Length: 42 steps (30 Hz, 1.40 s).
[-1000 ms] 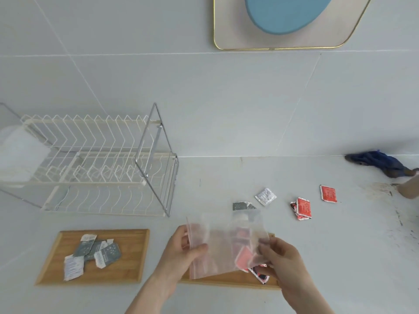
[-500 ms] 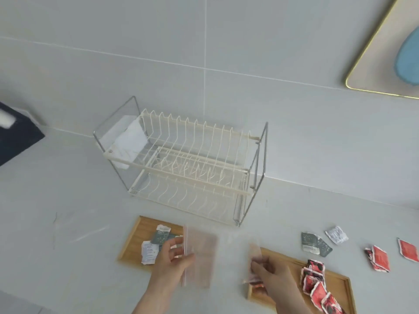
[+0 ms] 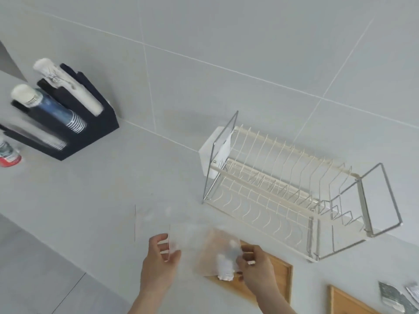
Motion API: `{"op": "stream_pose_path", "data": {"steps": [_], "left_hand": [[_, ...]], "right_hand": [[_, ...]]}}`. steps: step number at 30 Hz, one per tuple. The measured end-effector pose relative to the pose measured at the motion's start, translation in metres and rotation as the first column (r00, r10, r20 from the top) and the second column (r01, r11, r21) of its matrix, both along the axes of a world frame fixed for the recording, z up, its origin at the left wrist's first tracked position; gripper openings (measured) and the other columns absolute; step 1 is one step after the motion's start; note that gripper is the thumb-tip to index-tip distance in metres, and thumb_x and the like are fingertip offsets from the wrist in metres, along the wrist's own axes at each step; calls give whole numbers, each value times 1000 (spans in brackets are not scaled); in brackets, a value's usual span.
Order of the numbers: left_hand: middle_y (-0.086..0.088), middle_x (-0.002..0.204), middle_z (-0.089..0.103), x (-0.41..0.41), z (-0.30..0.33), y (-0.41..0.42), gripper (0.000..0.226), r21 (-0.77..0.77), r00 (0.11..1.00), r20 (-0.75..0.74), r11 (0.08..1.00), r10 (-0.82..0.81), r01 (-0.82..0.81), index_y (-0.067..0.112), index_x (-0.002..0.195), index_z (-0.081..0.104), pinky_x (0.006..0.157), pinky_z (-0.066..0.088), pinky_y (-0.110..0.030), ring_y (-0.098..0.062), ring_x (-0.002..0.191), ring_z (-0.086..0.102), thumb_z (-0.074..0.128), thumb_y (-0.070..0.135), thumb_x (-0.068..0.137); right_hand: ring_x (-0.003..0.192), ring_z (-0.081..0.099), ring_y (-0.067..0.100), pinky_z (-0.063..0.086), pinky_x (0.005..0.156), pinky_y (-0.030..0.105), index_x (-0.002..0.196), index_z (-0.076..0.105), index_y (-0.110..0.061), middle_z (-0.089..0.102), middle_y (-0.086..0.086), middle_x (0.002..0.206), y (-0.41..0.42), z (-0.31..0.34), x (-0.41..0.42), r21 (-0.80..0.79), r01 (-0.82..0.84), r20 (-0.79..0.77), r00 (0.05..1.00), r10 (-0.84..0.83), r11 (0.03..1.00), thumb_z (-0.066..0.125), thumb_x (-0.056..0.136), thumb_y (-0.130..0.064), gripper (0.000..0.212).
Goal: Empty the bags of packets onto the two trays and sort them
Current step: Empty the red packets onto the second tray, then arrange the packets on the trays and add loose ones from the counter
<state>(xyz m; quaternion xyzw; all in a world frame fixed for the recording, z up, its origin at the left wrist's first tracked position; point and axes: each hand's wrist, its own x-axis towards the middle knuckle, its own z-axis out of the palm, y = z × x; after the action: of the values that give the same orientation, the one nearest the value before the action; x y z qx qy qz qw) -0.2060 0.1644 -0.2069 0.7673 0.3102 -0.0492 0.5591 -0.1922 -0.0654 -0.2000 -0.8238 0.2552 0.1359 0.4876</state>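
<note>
A clear plastic bag point(image 3: 199, 248) is stretched between my two hands, blurred, and looks empty. My left hand point(image 3: 159, 259) pinches its left edge above the bare counter. My right hand point(image 3: 257, 266) grips its right edge over the left end of the left wooden tray point(image 3: 280, 276). Through the bag I see white and grey packets point(image 3: 224, 269) lying on that tray. A corner of the right wooden tray point(image 3: 340, 299) shows at the bottom right. Two grey packets point(image 3: 391, 296) lie on the counter beside it.
A white wire dish rack point(image 3: 283, 189) stands behind the trays against the tiled wall. At far left are a black cup holder point(image 3: 68, 123) with stacked paper cups and a red-based bottle point(image 3: 9, 155). A faint clear sheet point(image 3: 147, 218) lies flat on the counter.
The red packets left the bag and landed on the right tray. My hands then carried the empty bag leftward, past the left tray's end, and my view swung left.
</note>
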Motion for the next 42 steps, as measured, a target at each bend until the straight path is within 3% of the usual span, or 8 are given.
{"op": "stream_pose_path", "data": {"steps": [5, 11, 15, 18, 21, 28, 36, 42], "left_hand": [[6, 109, 64, 12, -2, 50, 45, 84, 999, 8, 996, 37, -38, 30, 126, 43, 71, 50, -34, -13, 89, 66, 66, 19, 89], [2, 119, 64, 41, 2, 86, 58, 151, 998, 48, 987, 42, -49, 28, 139, 35, 80, 53, -38, -21, 89, 62, 66, 16, 91], [-4, 153, 42, 58, 2, 95, 81, 245, 999, 43, 969, -32, 20, 29, 153, 18, 106, 41, -47, -28, 136, 43, 69, 29, 90], [-8, 162, 27, 60, 1, 91, 87, 423, 997, 7, 904, -77, 66, 28, 157, 17, 117, 29, -51, -32, 148, 24, 67, 42, 88], [-5, 162, 28, 59, -3, 76, 80, 560, 974, 30, 811, -226, 171, 29, 155, 22, 119, 27, -46, -28, 149, 24, 64, 45, 89], [1, 164, 27, 69, -8, 13, 74, 694, 772, -63, 528, -632, 489, 28, 156, 26, 126, 13, -41, -23, 153, 21, 54, 50, 91], [7, 166, 18, 72, -3, -103, 67, 641, 497, -123, 314, -859, 700, 30, 155, 23, 126, 12, -37, -18, 154, 13, 49, 50, 96], [12, 159, 32, 52, 2, -204, 59, 585, 288, -133, 159, -948, 796, 33, 150, 31, 123, 23, -34, -13, 148, 26, 50, 48, 96]], "right_hand": [[81, 73, 26, 60, 80, 51, 99, 62, -33, 68, -7, 88, 58, -5, 26, -14, -92, 6, 996, 92, 996, 65, 87, -20, 18], [99, 68, 26, 58, 89, 53, 139, 53, -21, 63, -8, 111, 102, 0, 61, 25, -189, 38, 981, 188, 982, 67, 88, -27, 53], [130, 55, 21, 46, 110, 45, 157, 27, -23, 45, -4, 150, 112, 9, 74, 37, -243, 22, 970, 242, 969, 65, 94, -27, 74], [146, 37, 24, 36, 117, 41, 159, 19, -24, 32, 0, 161, 101, 4, 70, -138, -342, 17, 938, 348, 929, 63, 95, -33, 78], [151, 27, 28, 32, 119, 41, 159, 16, -24, 23, 7, 165, 81, -6, 53, -412, -427, -26, 889, 458, 805, 58, 96, -39, 77], [157, 6, 27, 13, 127, 41, 159, 14, -28, 9, 7, 170, 6, -20, 11, -648, -407, -116, 888, 445, 644, 51, 96, -45, 75], [154, 18, 25, 21, 123, 37, 156, 23, -29, 17, 4, 168, -98, -17, -45, -664, -216, -132, 976, 173, 715, 47, 97, -44, 65], [122, 63, 36, 51, 97, 47, 130, 64, -22, 59, 10, 143, -185, -25, -93, -670, -16, -74, 996, -46, 742, 73, 80, -31, 52]]}}
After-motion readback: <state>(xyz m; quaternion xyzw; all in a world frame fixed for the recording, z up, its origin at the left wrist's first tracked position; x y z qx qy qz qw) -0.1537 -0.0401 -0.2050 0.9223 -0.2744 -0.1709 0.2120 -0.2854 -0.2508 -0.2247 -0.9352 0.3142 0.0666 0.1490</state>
